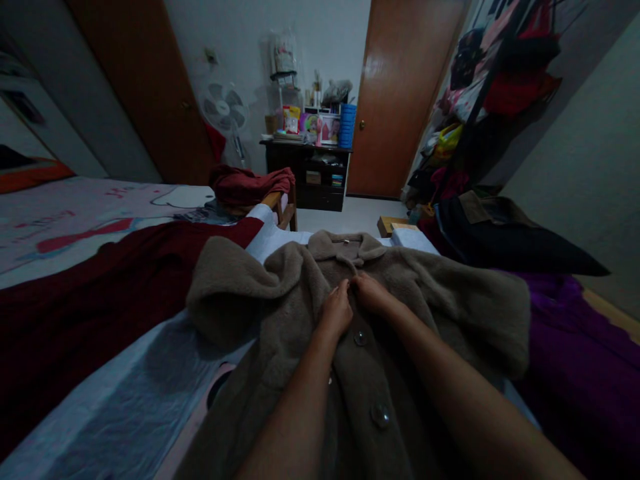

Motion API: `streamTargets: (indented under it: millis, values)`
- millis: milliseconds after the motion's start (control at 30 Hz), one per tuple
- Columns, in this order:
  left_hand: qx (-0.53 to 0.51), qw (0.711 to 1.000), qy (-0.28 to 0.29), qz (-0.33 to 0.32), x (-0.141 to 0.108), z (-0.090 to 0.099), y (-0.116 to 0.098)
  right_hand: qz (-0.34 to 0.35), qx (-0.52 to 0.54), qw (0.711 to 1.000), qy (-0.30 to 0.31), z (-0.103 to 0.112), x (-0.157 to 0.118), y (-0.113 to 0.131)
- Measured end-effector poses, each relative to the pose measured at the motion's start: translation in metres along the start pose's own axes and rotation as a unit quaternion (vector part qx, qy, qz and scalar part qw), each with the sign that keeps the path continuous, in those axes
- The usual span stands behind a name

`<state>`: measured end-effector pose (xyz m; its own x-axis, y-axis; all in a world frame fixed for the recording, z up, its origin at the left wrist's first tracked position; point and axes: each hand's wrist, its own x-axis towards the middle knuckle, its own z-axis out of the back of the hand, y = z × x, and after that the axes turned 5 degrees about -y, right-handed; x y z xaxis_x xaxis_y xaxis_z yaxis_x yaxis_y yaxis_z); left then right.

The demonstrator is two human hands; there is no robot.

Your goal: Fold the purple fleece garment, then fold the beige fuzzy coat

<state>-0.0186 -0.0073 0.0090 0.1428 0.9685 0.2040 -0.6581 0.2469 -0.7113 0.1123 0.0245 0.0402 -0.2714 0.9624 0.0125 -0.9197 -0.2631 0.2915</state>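
Note:
A brown fuzzy coat (290, 333) lies spread out in front of me, its collar (323, 247) at the far end and its sleeves out to both sides. My left hand (338, 308) and my right hand (370, 292) meet at the front opening, just below the collar. Both have their fingers closed on the coat's front edges; whether a button sits between the fingertips is hidden. Nearer to me, a large clear button (360, 338) and another button (380, 416) show along the front strip.
Dark red cloth (115, 280) covers the left side, beside a printed bedspread (100, 207). Purple clothing (575, 347) and a dark folded garment (510, 233) lie at the right. Beyond stand a fan (225, 107), a dark cabinet (285, 160) and a wooden door (395, 100).

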Motion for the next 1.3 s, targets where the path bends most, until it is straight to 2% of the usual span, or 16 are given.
streamTargets:
  millis: [133,333,467,633,700,767,900,933,967,1000,1033,1100,1167,1300]
  values:
    - [-0.030,1.000,0.001,-0.002,-0.002,0.000,0.005,0.014,-0.002,1.000,0.026,0.004,-0.043,0.015]
    - [-0.047,0.999,-0.025,0.003,-0.004,0.000,0.005,0.027,0.034,0.998,-0.045,-0.005,-0.143,0.045]
    - [-0.048,0.998,-0.026,0.011,-0.006,0.003,0.001,0.018,0.068,0.995,-0.072,-0.020,-0.179,0.057]
    - [-0.031,0.999,0.019,-0.014,-0.005,0.011,-0.009,0.014,0.067,0.992,-0.106,-0.028,-0.187,0.056]
    - [-0.025,0.998,0.043,-0.024,-0.007,0.022,-0.013,0.016,0.070,0.990,-0.121,-0.029,-0.188,0.054]
    - [-0.014,0.998,0.049,-0.028,-0.015,0.040,-0.015,0.021,0.074,0.988,-0.135,-0.031,-0.189,0.052]
    - [0.036,0.999,-0.014,-0.019,-0.054,0.094,-0.004,0.026,0.088,0.984,-0.152,-0.033,-0.190,0.049]
    - [0.065,0.997,-0.045,-0.001,-0.066,0.107,0.001,0.027,0.093,0.983,-0.155,-0.033,-0.190,0.049]
    - [0.136,0.986,-0.091,0.037,-0.078,0.119,0.008,0.026,0.098,0.982,-0.158,-0.033,-0.190,0.049]
    - [0.199,0.971,-0.107,0.076,-0.089,0.129,0.015,0.026,0.104,0.981,-0.162,-0.033,-0.190,0.049]
    - [0.239,0.960,-0.095,0.107,-0.098,0.136,0.021,0.026,0.109,0.980,-0.166,-0.034,-0.189,0.049]
    - [0.262,0.952,-0.052,0.152,-0.111,0.145,0.032,0.022,0.121,0.976,-0.179,-0.033,-0.189,0.048]
    - [0.238,0.957,-0.015,0.164,-0.116,0.147,0.039,0.016,0.135,0.972,-0.191,-0.033,-0.189,0.047]
    - [0.219,0.965,-0.028,0.145,-0.114,0.145,0.038,0.011,0.171,0.964,-0.202,-0.034,-0.188,0.043]
